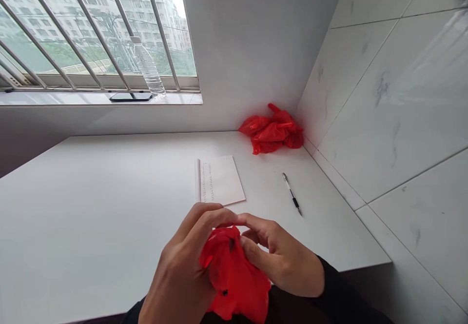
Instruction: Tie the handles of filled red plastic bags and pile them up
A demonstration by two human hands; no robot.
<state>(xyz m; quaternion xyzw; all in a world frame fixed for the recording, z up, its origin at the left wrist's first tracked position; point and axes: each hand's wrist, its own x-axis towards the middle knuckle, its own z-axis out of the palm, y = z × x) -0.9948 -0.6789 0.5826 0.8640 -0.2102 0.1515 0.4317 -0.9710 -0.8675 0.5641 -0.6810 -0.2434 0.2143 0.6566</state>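
Note:
A crumpled red plastic bag (241,285) is gathered between my two hands at the table's front edge, its lower part hanging down. My left hand (186,260) curls around the bag's left side, with its thumb hidden behind the plastic. On the other side, my right hand (280,253) pinches the upper part between thumb and fingers. The fingertips of both hands meet above the bag. Just beyond them lies a notepad (226,180) with columns of small marks on its page. To the right rests a black and clear pen (291,192).
More red plastic bags (272,131) are heaped in the table's back right corner. A clear bottle (148,68) and a dark phone-like slab (130,97) stand on the sill by the barred window. A tiled wall (398,119) borders the white table (102,207) on the right.

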